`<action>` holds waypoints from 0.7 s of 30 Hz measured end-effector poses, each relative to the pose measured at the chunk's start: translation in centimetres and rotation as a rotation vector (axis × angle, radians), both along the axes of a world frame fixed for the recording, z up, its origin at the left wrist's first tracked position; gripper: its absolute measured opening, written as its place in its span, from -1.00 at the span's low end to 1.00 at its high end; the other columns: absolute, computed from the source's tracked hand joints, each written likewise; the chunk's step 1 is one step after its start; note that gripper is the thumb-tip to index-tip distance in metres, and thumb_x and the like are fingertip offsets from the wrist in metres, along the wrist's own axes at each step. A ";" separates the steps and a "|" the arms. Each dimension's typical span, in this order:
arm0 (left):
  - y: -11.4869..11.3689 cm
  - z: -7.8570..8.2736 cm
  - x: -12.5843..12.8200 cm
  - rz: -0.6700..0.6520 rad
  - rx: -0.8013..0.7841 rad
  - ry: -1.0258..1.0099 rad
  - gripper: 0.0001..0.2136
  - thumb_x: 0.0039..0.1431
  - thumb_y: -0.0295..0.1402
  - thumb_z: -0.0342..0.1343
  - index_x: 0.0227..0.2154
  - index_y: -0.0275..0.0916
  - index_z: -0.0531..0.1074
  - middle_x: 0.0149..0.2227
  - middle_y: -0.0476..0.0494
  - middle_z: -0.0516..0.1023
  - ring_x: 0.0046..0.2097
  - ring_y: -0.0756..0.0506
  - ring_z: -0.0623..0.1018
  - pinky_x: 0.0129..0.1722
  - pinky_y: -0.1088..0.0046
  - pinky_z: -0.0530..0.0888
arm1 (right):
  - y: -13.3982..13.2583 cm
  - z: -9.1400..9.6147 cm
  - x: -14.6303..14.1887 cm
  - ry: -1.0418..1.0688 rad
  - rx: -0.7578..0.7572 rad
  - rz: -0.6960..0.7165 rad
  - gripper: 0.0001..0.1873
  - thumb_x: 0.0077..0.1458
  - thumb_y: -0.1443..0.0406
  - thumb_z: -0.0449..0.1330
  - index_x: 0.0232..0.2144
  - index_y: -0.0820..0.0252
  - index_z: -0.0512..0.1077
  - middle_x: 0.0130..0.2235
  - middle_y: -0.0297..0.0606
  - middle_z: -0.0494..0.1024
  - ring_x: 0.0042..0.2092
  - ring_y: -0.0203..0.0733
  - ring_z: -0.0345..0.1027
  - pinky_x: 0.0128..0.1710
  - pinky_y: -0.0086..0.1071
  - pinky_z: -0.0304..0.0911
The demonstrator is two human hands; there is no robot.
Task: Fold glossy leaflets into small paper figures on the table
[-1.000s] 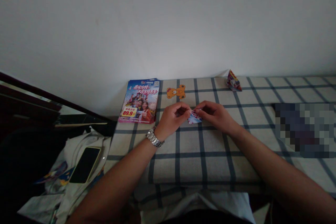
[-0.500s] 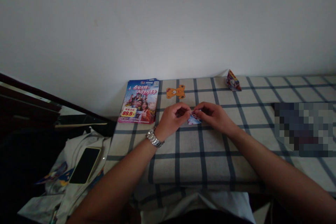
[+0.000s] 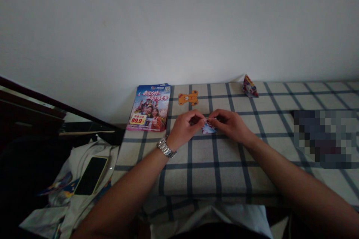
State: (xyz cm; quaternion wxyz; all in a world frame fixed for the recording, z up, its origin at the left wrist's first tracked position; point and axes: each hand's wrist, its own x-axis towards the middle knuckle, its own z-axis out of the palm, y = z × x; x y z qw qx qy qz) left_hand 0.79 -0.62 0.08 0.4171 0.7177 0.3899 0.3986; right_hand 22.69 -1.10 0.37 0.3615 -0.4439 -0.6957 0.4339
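Between my hands, over the checked tablecloth (image 3: 202, 155), is a small folded piece of printed paper (image 3: 209, 127), blue, white and red. My left hand (image 3: 186, 126), with a metal watch (image 3: 166, 147) at the wrist, pinches its left upper part between thumb and forefinger. The right side is pinched the same way by my right hand (image 3: 231, 125). My fingertips cover the paper's upper edge, so the exact fold cannot be made out. Just behind my left hand, an orange bear picture (image 3: 188, 98) lies flat on the cloth.
A stack of printed flyers (image 3: 148, 108) lies at the table's left end. Against the wall stands a folded paper shape (image 3: 249, 86). A pixelated dark flat item (image 3: 322, 138) is on the right. Left of the table, a phone (image 3: 91, 175) rests on a white bag (image 3: 80, 151).
Both hands keep their pinch on the paper, which has shifted very slightly right in view. Otherwise the scene looks the same.
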 end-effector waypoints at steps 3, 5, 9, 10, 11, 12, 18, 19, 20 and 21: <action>0.1 0.0 -0.1 0.009 -0.002 -0.016 -0.81 0.36 -0.21 0.23 -0.29 -0.23 0.54 -0.36 -0.03 0.60 -0.34 -0.01 0.56 -0.32 0.52 0.46 | 0.1 -0.1 0.0 0.024 -0.018 -0.014 -0.74 0.29 0.07 0.29 -0.25 0.14 0.59 -0.29 -0.28 0.66 -0.27 -0.17 0.50 -0.25 -0.34 0.34; 0.2 0.0 -0.2 0.027 0.002 -0.019 -0.80 0.35 -0.19 0.23 -0.29 -0.23 0.54 -0.36 -0.04 0.59 -0.34 -0.01 0.56 -0.31 0.52 0.46 | 0.2 -0.1 0.0 0.050 -0.036 -0.016 -0.72 0.29 0.06 0.28 -0.24 0.13 0.60 -0.26 -0.27 0.67 -0.24 -0.16 0.51 -0.22 -0.33 0.36; 0.3 -0.1 -0.3 0.045 0.005 -0.022 -0.80 0.36 -0.19 0.23 -0.27 -0.23 0.55 -0.34 -0.04 0.60 -0.33 0.00 0.55 -0.30 0.52 0.46 | 0.4 -0.2 0.2 0.056 -0.056 -0.018 -0.68 0.30 0.02 0.27 -0.26 0.14 0.61 -0.29 -0.27 0.65 -0.27 -0.18 0.47 -0.25 -0.33 0.34; 0.3 -0.1 -0.3 0.041 0.003 -0.021 -0.80 0.36 -0.19 0.22 -0.26 -0.23 0.55 -0.34 -0.04 0.60 -0.33 0.00 0.55 -0.30 0.52 0.46 | 0.5 -0.2 0.2 0.052 -0.056 -0.016 -0.67 0.30 0.02 0.26 -0.27 0.14 0.60 -0.31 -0.28 0.64 -0.28 -0.19 0.46 -0.27 -0.34 0.32; 0.3 -0.1 -0.2 0.039 0.003 -0.021 -0.80 0.36 -0.19 0.22 -0.26 -0.23 0.55 -0.33 -0.04 0.60 -0.33 0.00 0.55 -0.30 0.52 0.46 | 0.5 -0.2 0.2 0.046 -0.052 -0.014 -0.67 0.30 0.02 0.26 -0.28 0.15 0.59 -0.32 -0.28 0.63 -0.29 -0.19 0.45 -0.28 -0.34 0.31; 0.3 -0.1 -0.2 0.035 0.002 -0.019 -0.81 0.35 -0.20 0.22 -0.26 -0.23 0.55 -0.34 -0.05 0.60 -0.33 0.00 0.55 -0.31 0.52 0.45 | 0.5 -0.2 0.3 0.036 -0.044 -0.014 -0.66 0.31 0.02 0.26 -0.30 0.15 0.59 -0.33 -0.28 0.63 -0.30 -0.19 0.44 -0.29 -0.34 0.31; 0.2 -0.1 -0.1 0.032 0.004 0.021 -0.85 0.31 -0.26 0.23 -0.29 -0.23 0.54 -0.36 -0.04 0.59 -0.34 -0.01 0.54 -0.32 0.51 0.45 | 0.2 0.2 0.2 -0.025 -0.007 -0.010 -0.62 0.31 -0.01 0.24 -0.35 0.15 0.56 -0.37 -0.28 0.61 -0.33 -0.18 0.43 -0.32 -0.34 0.29; 0.2 -0.1 -0.1 0.027 0.006 0.027 -0.86 0.31 -0.27 0.22 -0.29 -0.23 0.53 -0.36 -0.03 0.58 -0.34 -0.01 0.54 -0.32 0.51 0.45 | 0.2 0.2 0.2 -0.031 -0.001 -0.005 -0.62 0.31 -0.01 0.24 -0.35 0.15 0.56 -0.37 -0.28 0.62 -0.33 -0.18 0.43 -0.32 -0.34 0.29; 0.2 0.0 -0.1 0.022 0.007 0.033 -0.87 0.31 -0.27 0.22 -0.29 -0.23 0.53 -0.36 -0.02 0.58 -0.34 -0.01 0.54 -0.32 0.51 0.45 | 0.2 0.1 0.2 -0.040 0.005 -0.003 -0.62 0.32 0.00 0.23 -0.35 0.15 0.56 -0.38 -0.29 0.61 -0.33 -0.18 0.43 -0.32 -0.34 0.29; 0.1 0.0 -0.1 0.015 0.004 0.038 -0.87 0.31 -0.27 0.22 -0.28 -0.23 0.53 -0.36 -0.02 0.58 -0.34 -0.01 0.55 -0.32 0.51 0.45 | 0.2 0.1 0.2 -0.047 0.012 -0.003 -0.63 0.32 0.00 0.23 -0.35 0.15 0.56 -0.38 -0.29 0.61 -0.33 -0.18 0.43 -0.32 -0.34 0.29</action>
